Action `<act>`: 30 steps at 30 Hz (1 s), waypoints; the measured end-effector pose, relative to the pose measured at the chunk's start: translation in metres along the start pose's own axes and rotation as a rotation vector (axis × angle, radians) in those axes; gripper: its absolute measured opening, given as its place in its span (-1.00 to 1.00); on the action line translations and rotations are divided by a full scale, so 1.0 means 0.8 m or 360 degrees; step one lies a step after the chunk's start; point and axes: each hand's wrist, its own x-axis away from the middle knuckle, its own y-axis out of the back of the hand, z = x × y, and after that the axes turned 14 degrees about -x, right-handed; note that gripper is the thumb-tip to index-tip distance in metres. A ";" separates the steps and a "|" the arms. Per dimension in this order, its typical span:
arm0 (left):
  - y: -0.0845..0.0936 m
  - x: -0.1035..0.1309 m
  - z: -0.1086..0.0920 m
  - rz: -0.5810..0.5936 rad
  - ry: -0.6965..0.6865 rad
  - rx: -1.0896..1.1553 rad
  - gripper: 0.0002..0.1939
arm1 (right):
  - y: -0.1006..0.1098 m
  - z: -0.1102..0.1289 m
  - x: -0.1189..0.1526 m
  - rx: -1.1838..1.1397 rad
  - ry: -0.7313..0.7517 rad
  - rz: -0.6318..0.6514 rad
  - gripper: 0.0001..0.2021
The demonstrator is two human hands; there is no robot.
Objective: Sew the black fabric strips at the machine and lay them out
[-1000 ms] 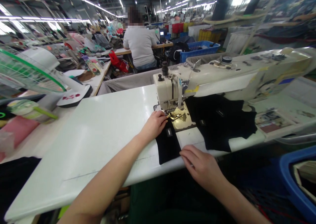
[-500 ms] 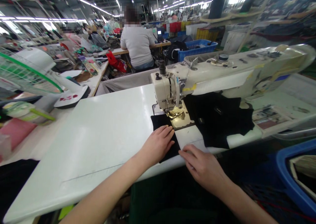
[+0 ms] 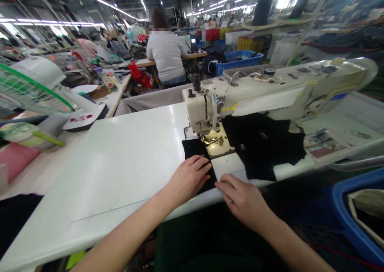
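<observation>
A small black fabric piece [image 3: 193, 147] lies on the white table of the sewing machine [image 3: 199, 108], its far end beside the presser foot [image 3: 211, 139]. My left hand [image 3: 192, 176] rests flat on this piece, fingers stretched out and slightly bent. At the table's front edge, my right hand [image 3: 241, 194] pinches the near right corner of the same piece between thumb and fingers; the grip itself is partly hidden. To the right of the needle, a larger black fabric piece [image 3: 264, 144] with small labels lies beneath the machine arm.
A fan [image 3: 36, 88] and a pink item [image 3: 18, 160] stand at the left. Blue baskets [image 3: 342, 200] are at the lower right and behind the machine [image 3: 237, 62]. A person in a white top [image 3: 166, 56] sits ahead, facing away. Thread cones [image 3: 264, 4] stand at upper right.
My left hand has slid slightly toward the front edge on the black piece. My right hand keeps nearly the same place. The whole view has shifted a little.
</observation>
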 end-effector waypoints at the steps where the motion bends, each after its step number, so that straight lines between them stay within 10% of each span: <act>1: 0.001 -0.001 0.001 0.0004 0.0001 0.0011 -0.72 | 0.000 0.000 -0.002 0.0003 -0.0002 0.0002 -0.66; 25: 0.009 0.002 0.006 -0.0023 -0.0107 0.0037 -0.73 | 0.004 -0.008 -0.063 0.0181 -0.0167 0.0075 -0.75; 30: 0.003 -0.002 0.018 0.0007 -0.0116 0.0018 -0.70 | 0.039 -0.021 -0.053 0.0189 -0.0246 -0.0729 -0.77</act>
